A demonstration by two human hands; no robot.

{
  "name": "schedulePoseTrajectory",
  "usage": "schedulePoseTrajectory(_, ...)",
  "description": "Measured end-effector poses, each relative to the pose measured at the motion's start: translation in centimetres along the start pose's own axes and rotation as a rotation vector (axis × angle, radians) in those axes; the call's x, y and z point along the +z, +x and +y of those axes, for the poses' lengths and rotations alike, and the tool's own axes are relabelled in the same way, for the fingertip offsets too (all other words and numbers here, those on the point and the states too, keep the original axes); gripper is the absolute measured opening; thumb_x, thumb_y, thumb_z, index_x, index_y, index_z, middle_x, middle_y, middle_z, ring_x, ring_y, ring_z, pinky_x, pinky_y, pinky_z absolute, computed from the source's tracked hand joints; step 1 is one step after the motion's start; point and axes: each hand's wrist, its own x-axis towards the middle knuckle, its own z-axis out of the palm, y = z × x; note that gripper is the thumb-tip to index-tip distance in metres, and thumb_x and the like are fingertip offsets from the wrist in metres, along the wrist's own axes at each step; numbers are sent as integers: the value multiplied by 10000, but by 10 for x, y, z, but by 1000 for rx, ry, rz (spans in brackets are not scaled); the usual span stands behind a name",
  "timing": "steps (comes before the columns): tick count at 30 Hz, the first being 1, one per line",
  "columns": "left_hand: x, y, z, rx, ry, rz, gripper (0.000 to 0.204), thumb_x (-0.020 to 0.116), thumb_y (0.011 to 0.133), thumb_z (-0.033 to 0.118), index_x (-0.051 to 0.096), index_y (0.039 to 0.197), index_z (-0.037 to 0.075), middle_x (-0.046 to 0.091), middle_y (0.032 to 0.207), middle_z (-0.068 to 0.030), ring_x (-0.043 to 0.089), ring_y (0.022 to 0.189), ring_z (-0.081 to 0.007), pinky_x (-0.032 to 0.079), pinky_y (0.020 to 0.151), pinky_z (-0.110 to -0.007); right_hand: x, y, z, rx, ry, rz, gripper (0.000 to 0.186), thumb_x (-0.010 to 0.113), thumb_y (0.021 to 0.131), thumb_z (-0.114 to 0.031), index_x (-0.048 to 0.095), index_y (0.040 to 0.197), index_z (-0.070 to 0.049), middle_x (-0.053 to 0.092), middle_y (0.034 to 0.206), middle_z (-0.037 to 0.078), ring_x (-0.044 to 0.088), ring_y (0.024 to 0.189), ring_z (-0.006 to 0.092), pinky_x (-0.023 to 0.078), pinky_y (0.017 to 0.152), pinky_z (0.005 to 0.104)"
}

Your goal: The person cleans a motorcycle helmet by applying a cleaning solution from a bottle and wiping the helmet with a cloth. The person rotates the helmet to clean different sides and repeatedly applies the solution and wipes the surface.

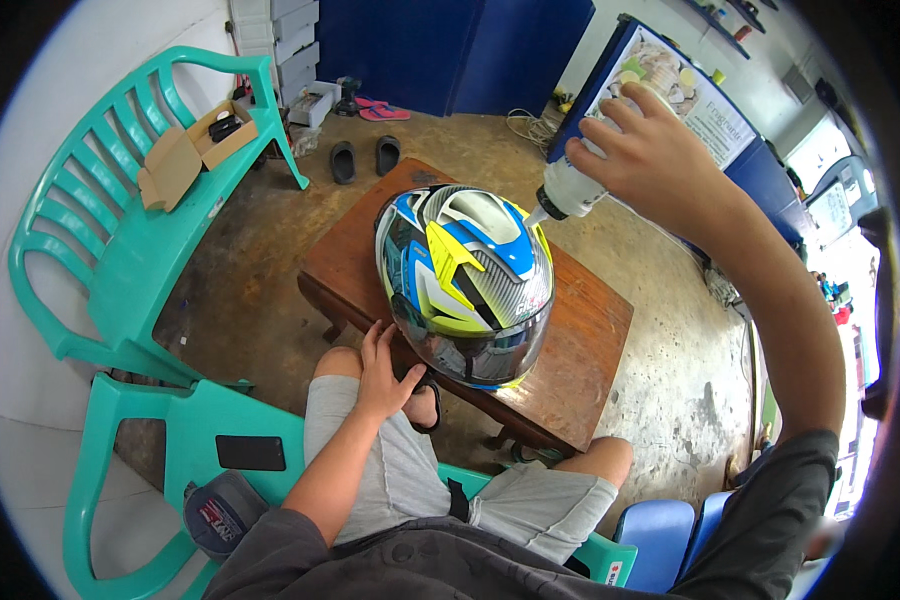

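Observation:
A full-face motorcycle helmet point(467, 262) in blue, white, yellow and black stands on a small brown wooden table point(592, 330), its dark visor facing me. My right hand point(642, 150) is closed round a clear squeeze bottle point(573, 190) with a black cap, tipped nozzle-down. The nozzle tip is at the helmet's upper right side; whether it touches the shell, I cannot tell. My left hand point(380, 378) holds nothing, its fingers apart, beside my left knee at the table's near edge. It is close to the lower left of the helmet.
A green plastic bench point(130, 290) at the left carries an open cardboard box point(220, 135). On the green seat beside me lie a black phone point(250, 453) and a dark cap point(222, 513). Dark slippers point(343, 162) sit on the floor beyond the table. Blue chairs point(653, 540) stand lower right.

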Motion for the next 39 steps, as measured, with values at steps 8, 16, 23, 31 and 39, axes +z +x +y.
schedulePoseTrajectory(8, -1, 1, -2, -2, -22, 3, 946, 768, 918, 545, 386, 1583, -9, 261, 1652, -297, 310, 1518, -498, 322, 1246, -546, -5, 25, -7, -30, -92, -28, 474, 937, 812, -262, 768, 1252, -208, 760, 1235, 58, 695, 1226, 228, 447, 1186, 479)
schedulePoseTrajectory(16, -3, 0, -1, -13, -24, 16, 898, 786, 909, 518, 440, 1552, -3, 274, 1655, -284, 316, 1518, -487, 336, 1239, -547, -30, 14, 56, 19, -180, -50, 546, 617, 1059, -444, 520, 1533, -192, 660, 1370, 147, 586, 1354, 294, 373, 1250, 489)
schedulePoseTrajectory(23, 2, 4, 0, -26, -94, 15, 888, 771, 914, 526, 447, 1550, -2, 274, 1655, -293, 314, 1520, -490, 330, 1242, -541, -44, 19, 10, 91, -155, 197, 372, 771, 898, -175, 736, 1267, -201, 750, 1206, 39, 681, 1217, 237, 451, 1178, 423)
schedulePoseTrajectory(31, -2, 2, 1, -37, -76, 20, 899, 764, 921, 560, 450, 1542, -10, 274, 1654, -293, 310, 1520, -493, 315, 1247, -543, -16, 39, -2, 53, -130, 162, 342, 828, 851, -198, 758, 1186, -180, 751, 1149, 35, 678, 1210, 225, 422, 1193, 413)
schedulePoseTrajectory(39, -1, 2, 2, -35, -80, 6, 877, 780, 919, 522, 454, 1536, -9, 276, 1654, -287, 320, 1516, -486, 324, 1243, -542, -7, 65, -16, 16, -89, 121, 307, 886, 812, -209, 798, 1104, -183, 769, 1149, 30, 702, 1158, 204, 497, 1086, 394)
